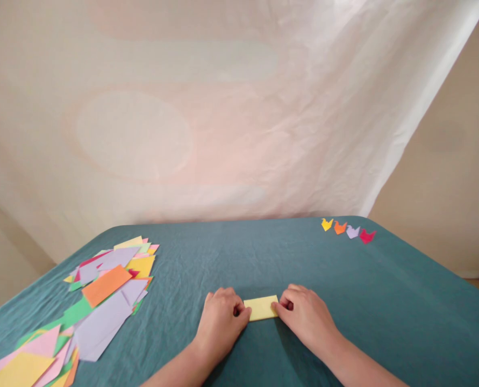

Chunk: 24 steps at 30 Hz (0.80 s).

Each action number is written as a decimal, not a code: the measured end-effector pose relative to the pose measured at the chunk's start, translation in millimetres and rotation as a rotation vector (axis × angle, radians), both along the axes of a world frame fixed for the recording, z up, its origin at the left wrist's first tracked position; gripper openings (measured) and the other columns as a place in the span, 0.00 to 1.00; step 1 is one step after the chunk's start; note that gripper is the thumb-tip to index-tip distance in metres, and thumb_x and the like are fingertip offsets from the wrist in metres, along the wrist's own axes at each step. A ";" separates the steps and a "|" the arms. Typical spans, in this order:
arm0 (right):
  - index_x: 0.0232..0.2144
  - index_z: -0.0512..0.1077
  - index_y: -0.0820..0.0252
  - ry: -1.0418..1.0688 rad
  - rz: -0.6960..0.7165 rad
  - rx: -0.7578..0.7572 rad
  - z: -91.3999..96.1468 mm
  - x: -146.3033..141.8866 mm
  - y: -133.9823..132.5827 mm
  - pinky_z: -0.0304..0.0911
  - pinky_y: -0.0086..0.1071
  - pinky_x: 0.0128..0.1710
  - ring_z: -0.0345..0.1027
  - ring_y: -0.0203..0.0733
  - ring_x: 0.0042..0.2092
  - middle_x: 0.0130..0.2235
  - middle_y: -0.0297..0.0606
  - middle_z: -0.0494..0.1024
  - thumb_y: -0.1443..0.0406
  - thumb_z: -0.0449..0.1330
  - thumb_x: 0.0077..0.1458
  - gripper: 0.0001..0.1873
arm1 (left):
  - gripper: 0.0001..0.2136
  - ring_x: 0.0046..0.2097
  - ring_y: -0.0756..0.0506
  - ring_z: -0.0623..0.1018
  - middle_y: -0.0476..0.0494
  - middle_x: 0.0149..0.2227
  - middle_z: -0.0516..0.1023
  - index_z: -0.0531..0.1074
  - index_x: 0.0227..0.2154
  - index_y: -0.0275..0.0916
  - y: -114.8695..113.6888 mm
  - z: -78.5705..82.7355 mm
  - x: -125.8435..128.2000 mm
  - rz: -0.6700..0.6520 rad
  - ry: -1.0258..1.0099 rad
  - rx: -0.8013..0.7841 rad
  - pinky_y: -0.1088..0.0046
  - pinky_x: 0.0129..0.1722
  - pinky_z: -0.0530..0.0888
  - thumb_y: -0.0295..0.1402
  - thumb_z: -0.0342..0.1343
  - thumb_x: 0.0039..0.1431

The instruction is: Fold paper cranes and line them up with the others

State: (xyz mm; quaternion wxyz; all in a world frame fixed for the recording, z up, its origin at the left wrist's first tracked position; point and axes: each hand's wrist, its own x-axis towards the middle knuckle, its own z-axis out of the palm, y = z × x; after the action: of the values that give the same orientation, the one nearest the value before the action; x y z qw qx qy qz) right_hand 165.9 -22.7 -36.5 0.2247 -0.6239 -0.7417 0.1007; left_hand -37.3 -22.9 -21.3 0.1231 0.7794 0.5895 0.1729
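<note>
The rectangular yellow paper [261, 308] was positioned at the near middle of the green-covered desk [223, 258]. The hands were apart: the left hand [222, 323] pinched the paper's left end, the right hand [307, 317] its right end. Loose coloured sheets [107, 286] overlapped at left. Four folded paper birds [352, 232] formed a row at far right.
</note>
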 end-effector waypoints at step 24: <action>0.37 0.74 0.46 0.079 0.128 0.054 2.2 3.0 0.6 0.53 0.29 0.36 0.66 0.37 0.36 0.31 0.29 0.72 0.67 0.59 0.53 0.10 | 0.13 0.40 0.45 0.69 0.49 0.35 0.71 0.72 0.43 0.53 -7.1 9.0 0.5 -0.152 0.048 0.073 0.70 0.38 0.60 0.31 0.49 0.59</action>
State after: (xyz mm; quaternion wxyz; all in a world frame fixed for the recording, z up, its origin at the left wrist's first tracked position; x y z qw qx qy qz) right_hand 168.9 -22.1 -34.3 0.2636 -0.5645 -0.7730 0.1197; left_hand -36.8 -30.0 -12.4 0.0932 0.8297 0.5249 0.1654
